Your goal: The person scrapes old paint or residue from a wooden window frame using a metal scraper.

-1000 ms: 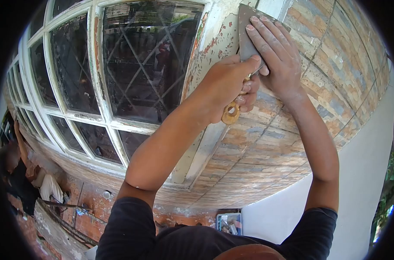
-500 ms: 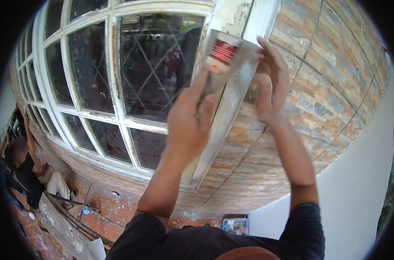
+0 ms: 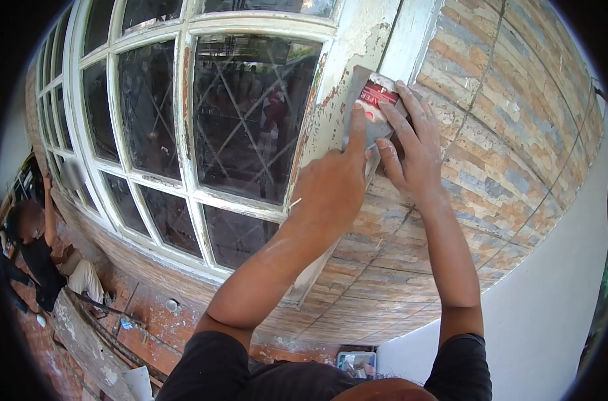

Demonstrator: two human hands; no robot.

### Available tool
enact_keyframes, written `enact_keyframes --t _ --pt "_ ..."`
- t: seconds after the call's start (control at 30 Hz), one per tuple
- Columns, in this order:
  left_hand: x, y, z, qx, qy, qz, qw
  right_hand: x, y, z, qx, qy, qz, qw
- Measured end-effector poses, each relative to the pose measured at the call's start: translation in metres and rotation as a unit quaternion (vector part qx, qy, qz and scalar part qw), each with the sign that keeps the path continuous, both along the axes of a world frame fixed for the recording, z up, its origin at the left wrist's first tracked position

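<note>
A flat grey scraper (image 3: 377, 123) with a red and white label lies against the white wooden window frame (image 3: 347, 87), near its right edge. My left hand (image 3: 331, 187) is closed on the lower left part of the scraper, its index finger stretched along the face. My right hand (image 3: 414, 144) holds the scraper's right side, fingertips on the label and thumb near the lower edge. The scraper's working edge and my other left fingers are partly hidden. Paint is chipped along the frame beside the glass (image 3: 250, 120).
Stone-patterned tiles (image 3: 511, 134) cover the wall to the right. At the lower left, another person (image 3: 46, 254) sits by the window with one arm raised. A wooden plank (image 3: 83, 341), a small can (image 3: 172, 305) and a plastic tub (image 3: 356, 363) are on the paint-spotted floor.
The scraper has moved slightly right and down. My right hand, apart from it with fingers raised before, now rests on it. My left hand has turned, its index finger still along the scraper.
</note>
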State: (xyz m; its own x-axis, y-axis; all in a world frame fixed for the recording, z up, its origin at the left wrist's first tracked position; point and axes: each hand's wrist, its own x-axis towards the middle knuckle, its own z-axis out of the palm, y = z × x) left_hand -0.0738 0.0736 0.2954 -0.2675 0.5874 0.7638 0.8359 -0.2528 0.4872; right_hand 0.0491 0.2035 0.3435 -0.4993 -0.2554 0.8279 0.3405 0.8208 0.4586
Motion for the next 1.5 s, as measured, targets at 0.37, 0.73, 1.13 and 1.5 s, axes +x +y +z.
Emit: enact_keyframes --t 0.37,0.73,1.13,1.5 --pt "-0.014 0.0 0.006 -0.053 0.129 0.205 0.969 0.01 0.025 -0.004 0.07 0.136 0.109 0.982" --pt "-0.026 -0.007 0.01 -0.073 0.234 0.28 0.928 0.01 0.04 -0.002 0.029 0.158 0.211 0.964" --pt "-0.039 -0.003 0.012 -0.05 0.269 0.303 0.913 0.01 0.042 -0.005 0.028 0.136 0.191 0.972" --pt "-0.058 -0.022 0.031 -0.1 0.322 0.309 0.889 0.009 0.038 -0.003 0.022 0.125 0.147 0.981"
